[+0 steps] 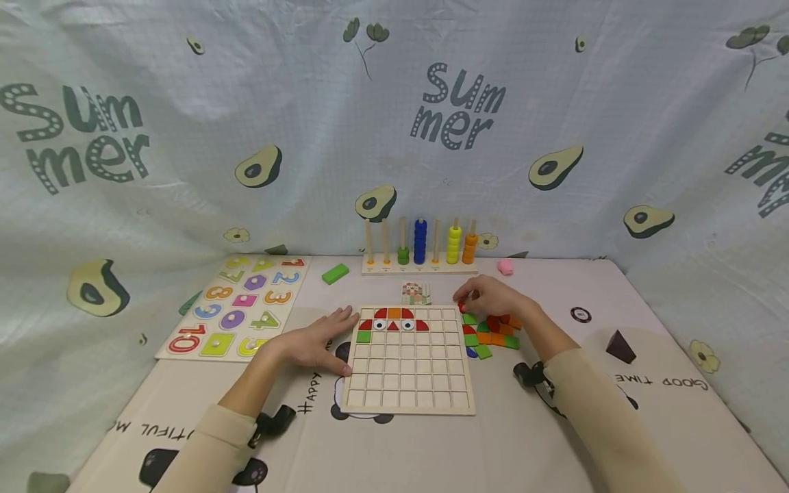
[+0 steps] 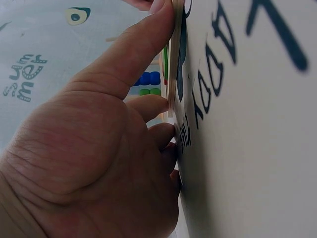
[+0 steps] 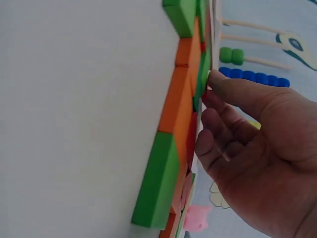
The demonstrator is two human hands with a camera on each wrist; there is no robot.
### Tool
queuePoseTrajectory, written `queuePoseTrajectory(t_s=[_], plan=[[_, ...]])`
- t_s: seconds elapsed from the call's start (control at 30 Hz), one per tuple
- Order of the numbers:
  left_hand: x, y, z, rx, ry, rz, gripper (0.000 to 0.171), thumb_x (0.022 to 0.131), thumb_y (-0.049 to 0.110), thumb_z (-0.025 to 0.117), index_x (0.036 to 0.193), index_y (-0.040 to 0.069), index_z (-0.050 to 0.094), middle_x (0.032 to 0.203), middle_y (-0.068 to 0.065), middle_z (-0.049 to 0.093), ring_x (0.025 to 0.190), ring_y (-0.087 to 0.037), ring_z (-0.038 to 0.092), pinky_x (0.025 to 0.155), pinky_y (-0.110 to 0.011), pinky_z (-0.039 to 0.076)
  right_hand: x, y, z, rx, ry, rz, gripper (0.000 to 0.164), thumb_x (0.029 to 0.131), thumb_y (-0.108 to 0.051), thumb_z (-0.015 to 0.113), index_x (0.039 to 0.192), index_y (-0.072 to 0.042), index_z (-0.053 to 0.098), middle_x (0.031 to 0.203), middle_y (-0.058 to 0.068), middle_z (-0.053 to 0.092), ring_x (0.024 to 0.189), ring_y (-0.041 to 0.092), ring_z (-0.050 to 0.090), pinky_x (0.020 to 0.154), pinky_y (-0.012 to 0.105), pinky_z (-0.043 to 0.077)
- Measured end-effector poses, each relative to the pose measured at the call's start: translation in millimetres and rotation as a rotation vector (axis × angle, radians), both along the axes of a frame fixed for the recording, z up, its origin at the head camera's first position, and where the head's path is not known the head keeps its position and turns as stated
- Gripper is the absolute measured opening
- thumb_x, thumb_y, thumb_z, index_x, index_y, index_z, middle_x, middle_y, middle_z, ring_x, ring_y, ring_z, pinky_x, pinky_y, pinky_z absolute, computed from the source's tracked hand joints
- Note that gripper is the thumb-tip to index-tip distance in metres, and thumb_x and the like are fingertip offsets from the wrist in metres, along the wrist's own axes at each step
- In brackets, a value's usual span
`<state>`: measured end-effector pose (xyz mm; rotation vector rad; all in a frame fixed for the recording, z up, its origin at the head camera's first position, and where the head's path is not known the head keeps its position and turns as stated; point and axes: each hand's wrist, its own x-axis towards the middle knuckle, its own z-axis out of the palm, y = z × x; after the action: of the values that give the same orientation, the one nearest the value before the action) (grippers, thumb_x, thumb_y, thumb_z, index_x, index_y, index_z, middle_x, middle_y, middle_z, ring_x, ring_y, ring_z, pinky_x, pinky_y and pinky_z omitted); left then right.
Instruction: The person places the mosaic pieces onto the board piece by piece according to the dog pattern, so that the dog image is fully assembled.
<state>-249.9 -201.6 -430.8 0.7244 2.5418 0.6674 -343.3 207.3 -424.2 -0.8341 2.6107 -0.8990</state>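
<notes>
A wooden grid board (image 1: pixel 407 383) lies flat, with red, orange and green tiles and two eye tiles (image 1: pixel 379 325) in its upper left squares. At its left edge rests my left hand (image 1: pixel 311 342), fingers spread and thumb against the rim. The left wrist view shows that thumb (image 2: pixel 133 49) along the board's side. Beyond the board's upper right corner, my right hand (image 1: pixel 493 298) pinches a small red tile (image 1: pixel 462 307) between thumb and fingertips. Just below this hand is a loose pile of green, orange (image 3: pixel 173 99) and red tiles.
A small picture card (image 1: pixel 416 293) lies behind the board. Farther back stands a peg counter (image 1: pixel 419 269) with coloured beads, beside a green block (image 1: pixel 335 274) and a pink figure (image 1: pixel 505 266). A number puzzle (image 1: pixel 209 322) lies left; a dark pyramid (image 1: pixel 620 348) and round chip (image 1: pixel 581 315) lie right.
</notes>
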Motion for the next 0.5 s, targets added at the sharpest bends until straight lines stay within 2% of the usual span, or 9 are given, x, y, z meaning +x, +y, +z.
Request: queuePoseTrajectory(t_s=[0.13, 0.3, 0.5], plan=[[-0.3, 0.1, -0.1, -0.004, -0.002, 0.001, 0.107, 0.073, 0.058, 0.075, 0.155, 0.024, 0.016, 0.162, -0.002, 0.000, 0.148, -0.030, -0.003, 0.117, -0.053, 0.003, -2.6, -0.9, -3.0, 0.027, -0.002, -0.027, 0.018, 0.088, -0.011, 0.068, 0.106, -0.012, 0.072, 0.099, 0.003, 0.065, 0.082, 0.021, 0.053, 0.074, 0.032, 0.048], [-0.2, 0.0, 0.6, -0.001, 0.005, -0.003, 0.107, 0.073, 0.057, 0.075, 0.155, 0.022, 0.016, 0.162, -0.004, 0.000, 0.148, -0.031, -0.003, 0.117, -0.053, 0.003, -3.9, -0.5, -4.0, 0.026, -0.019, -0.043, 0.011, 0.087, -0.013, 0.070, 0.098, -0.012, 0.070, 0.088, 0.000, 0.064, 0.078, 0.020, 0.053, 0.072, 0.033, 0.048], [-0.4, -0.1, 0.2, 0.000, 0.000, -0.004, 0.107, 0.073, 0.057, 0.075, 0.155, 0.022, 0.015, 0.162, -0.004, 0.000, 0.148, -0.031, -0.003, 0.117, -0.053, 0.003, -4.0, 3.7, -4.5, -0.018, -0.070, -0.046, 0.009, 0.087, -0.011, 0.071, 0.095, -0.010, 0.068, 0.086, 0.002, 0.064, 0.076, 0.021, 0.055, 0.070, 0.031, 0.050]])
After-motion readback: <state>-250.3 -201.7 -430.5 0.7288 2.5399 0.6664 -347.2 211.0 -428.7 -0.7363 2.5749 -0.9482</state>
